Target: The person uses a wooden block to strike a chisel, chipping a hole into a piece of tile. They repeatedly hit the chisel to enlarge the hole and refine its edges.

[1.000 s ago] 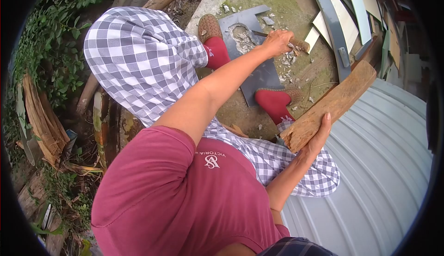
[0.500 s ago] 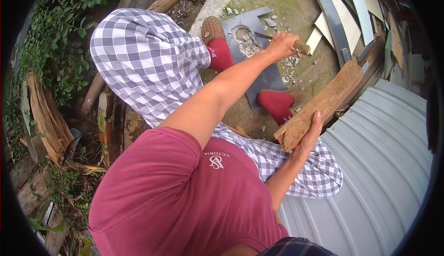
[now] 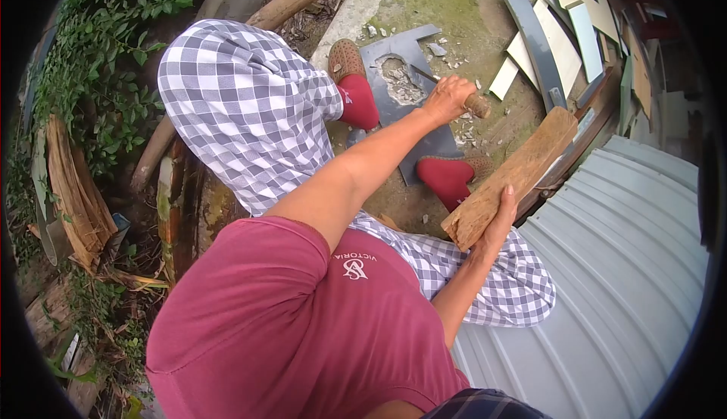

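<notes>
My left hand (image 3: 448, 101) is closed around the wooden handle (image 3: 477, 105) of a tool. Its thin dark blade (image 3: 425, 74) points toward a jagged broken hole (image 3: 397, 78) in a grey sheet (image 3: 434, 135) lying on the ground. Pale crumbled pieces lie in the hole and around the sheet. My right hand (image 3: 496, 218) grips the near end of a thick, rough wooden block (image 3: 515, 176), which slants up to the right above my bent right leg. The block and the tool handle are apart.
My feet, in red socks and brown shoes (image 3: 345, 60), are on either side of the sheet. Flat boards (image 3: 556, 48) are piled at the upper right. Ribbed metal sheeting (image 3: 598, 267) lies at the right. Leafy plants (image 3: 98, 63) and split wood (image 3: 79, 199) are at the left.
My left hand has come slightly nearer to my body with the tool. The whole view has shifted a little, and the block in my right hand appears slightly farther left.
</notes>
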Available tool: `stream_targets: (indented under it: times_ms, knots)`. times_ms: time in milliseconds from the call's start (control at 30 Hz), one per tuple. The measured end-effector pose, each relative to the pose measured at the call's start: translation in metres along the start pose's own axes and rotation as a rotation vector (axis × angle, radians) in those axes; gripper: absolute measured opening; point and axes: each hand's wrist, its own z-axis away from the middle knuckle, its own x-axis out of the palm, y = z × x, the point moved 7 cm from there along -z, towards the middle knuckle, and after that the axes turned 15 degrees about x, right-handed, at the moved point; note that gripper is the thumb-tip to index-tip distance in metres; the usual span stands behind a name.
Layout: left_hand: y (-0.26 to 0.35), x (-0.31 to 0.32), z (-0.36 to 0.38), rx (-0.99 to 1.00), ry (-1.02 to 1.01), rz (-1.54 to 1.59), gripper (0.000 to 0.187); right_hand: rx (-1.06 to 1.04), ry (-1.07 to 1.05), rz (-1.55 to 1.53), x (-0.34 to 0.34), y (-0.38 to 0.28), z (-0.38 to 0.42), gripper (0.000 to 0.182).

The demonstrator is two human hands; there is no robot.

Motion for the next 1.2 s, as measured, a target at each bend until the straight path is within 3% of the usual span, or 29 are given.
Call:
stream_targets:
  times_ms: [133, 367, 433, 900, 1200]
  knots:
    - [-0.021, 0.019, -0.027, -0.168, -0.073, -0.02, 0.018, 0.026, -0.018, 0.012, 0.001, 0.003, 0.002, 0.054]
    - [-0.045, 0.029, -0.043, -0.12, -0.172, 0.147, 0.024, 0.032, -0.026, -0.02, -0.001, -0.003, 0.006, 0.054]
    - [-0.055, 0.027, -0.052, -0.208, -0.191, 0.169, 0.025, 0.044, -0.026, -0.05, -0.002, -0.002, 0.006, 0.054]
    - [-0.081, 0.058, -0.076, -0.438, -0.331, -0.003, 0.032, 0.156, 0.02, -0.073, -0.001, 0.013, -0.006, 0.05]
    - [-0.112, 0.077, -0.079, -0.467, -0.259, -0.068, 0.03, 0.24, 0.107, -0.124, -0.002, 0.016, -0.007, 0.056]
